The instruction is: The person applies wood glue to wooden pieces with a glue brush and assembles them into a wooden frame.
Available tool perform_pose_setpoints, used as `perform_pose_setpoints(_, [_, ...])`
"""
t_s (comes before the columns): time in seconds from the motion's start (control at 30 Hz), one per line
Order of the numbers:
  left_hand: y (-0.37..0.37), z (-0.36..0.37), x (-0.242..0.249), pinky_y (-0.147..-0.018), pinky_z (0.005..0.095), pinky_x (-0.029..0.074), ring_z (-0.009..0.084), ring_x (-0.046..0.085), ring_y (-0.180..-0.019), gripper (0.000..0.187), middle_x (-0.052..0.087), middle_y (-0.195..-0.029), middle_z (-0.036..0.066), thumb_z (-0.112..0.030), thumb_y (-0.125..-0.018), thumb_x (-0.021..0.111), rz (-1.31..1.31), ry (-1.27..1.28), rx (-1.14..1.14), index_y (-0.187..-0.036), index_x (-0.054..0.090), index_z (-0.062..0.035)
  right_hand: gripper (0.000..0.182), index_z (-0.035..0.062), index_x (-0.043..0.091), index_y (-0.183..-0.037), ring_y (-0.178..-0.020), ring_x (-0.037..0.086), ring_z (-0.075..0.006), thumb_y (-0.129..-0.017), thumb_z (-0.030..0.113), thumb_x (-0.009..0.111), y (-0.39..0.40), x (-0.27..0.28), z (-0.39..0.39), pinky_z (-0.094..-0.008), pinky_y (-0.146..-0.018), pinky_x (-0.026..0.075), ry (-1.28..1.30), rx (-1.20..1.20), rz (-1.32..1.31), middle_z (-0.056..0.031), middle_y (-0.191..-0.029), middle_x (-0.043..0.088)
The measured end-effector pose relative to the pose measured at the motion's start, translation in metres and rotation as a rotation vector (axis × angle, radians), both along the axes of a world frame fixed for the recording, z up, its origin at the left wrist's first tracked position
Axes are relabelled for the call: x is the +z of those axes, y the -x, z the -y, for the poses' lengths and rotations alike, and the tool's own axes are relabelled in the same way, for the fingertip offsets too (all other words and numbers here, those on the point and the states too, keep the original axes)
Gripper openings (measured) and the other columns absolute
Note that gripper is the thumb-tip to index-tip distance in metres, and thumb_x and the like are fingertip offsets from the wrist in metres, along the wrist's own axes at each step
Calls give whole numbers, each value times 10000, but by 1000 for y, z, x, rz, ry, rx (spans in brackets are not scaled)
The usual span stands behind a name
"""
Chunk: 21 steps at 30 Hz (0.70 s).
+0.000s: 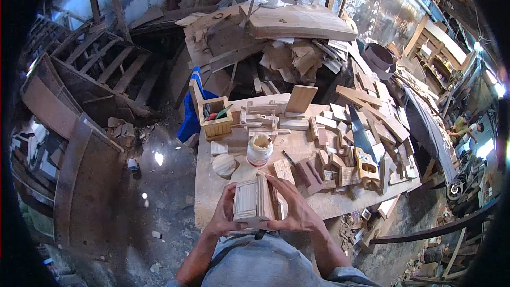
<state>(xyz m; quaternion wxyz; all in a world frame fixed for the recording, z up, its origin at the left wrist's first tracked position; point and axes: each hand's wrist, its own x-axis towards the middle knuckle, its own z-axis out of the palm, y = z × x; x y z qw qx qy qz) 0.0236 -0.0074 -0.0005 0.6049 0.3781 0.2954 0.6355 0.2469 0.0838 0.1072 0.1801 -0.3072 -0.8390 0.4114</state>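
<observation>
A small wooden box (248, 200) built from light strips is held close to my body, over the near edge of the workbench. My left hand (225, 213) grips its left side, thumb along the bottom. On the opposite side my right hand (292, 206) holds the box, fingers at the top edge and thumb below. Just beyond it stands an open white jar (260, 150) with a stained rim. A round wooden disc (224, 165) lies left of the jar, and a thin brush (288, 158) lies to its right. The box's inside is mostly hidden.
Wood offcuts cover the bench's right side, with a yellow-handled handsaw (363, 143) lying among them. A wooden tool box (216, 119) stands at the back left beside a blue cloth (192, 110). Two people (465, 127) are far right. A small can (132, 165) stands on the floor.
</observation>
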Motion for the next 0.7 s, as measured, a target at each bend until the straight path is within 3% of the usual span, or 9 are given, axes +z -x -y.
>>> perform_pose_setpoints(0.7, [7,-1,16,-1204,417,306,255,406,-1413,1292,420,-1464,108,-55,-528,967,-62,-3,-84,-1582,220,-93,1157,-30,387,-1539,-1410,459,-378,-566,323,903,0,-2,4,-456,-1196,339,-4,-23,-111,-235,-1472,496])
